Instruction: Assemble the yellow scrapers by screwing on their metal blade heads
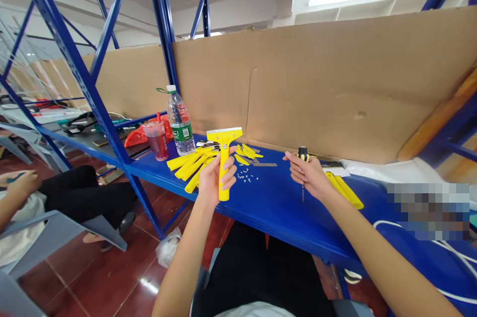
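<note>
My left hand (215, 178) is wrapped round the yellow handle of a scraper (224, 158), held upright with its wide head on top. In my right hand (308, 173) is a screwdriver (303, 152) with a black and yellow handle, its thin shaft pointing down over the blue table (276, 202). Several yellow scraper handles (190, 165) lie piled left of my left hand. Small yellow head pieces (246, 152), a flat metal blade (265, 164) and scattered tiny screws (246, 175) lie between my hands. More yellow handles (345, 190) rest beside my right wrist.
A water bottle (181, 123) and a cup of red drink (156, 140) stand at the left by a blue upright (100, 88). Cardboard (316, 83) walls off the back. White cable (395, 225) lies at the right. Another person (22, 193) sits at far left.
</note>
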The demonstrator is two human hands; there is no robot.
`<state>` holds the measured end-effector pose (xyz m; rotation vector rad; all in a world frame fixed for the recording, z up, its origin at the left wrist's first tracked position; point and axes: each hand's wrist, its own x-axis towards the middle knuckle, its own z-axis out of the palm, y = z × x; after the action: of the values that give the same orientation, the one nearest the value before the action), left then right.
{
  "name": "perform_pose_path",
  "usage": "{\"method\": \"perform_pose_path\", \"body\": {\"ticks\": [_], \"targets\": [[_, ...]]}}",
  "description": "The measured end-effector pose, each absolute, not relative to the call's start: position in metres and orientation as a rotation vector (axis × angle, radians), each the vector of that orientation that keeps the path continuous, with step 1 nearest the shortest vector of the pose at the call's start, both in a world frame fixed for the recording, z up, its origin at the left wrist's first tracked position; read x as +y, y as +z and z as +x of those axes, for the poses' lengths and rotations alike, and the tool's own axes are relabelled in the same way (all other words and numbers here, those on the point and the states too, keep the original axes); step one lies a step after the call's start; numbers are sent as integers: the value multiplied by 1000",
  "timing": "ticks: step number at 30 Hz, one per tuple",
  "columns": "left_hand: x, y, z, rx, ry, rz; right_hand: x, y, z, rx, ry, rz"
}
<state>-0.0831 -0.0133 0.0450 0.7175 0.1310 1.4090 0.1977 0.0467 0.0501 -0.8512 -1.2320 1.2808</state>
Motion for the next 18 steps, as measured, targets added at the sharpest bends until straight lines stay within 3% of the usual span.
{"method": "perform_pose_path", "body": {"ticks": [5,8,18], "targets": [[-9,53,-105,135,1530,639,73,57,172,-1440,1212,-969],[-7,55,-125,176,1636,565,106,64,139,-1720,982,-1167],[-14,58,-154,219,1750,546,242,74,-10,-1888,806,-1561]]}}
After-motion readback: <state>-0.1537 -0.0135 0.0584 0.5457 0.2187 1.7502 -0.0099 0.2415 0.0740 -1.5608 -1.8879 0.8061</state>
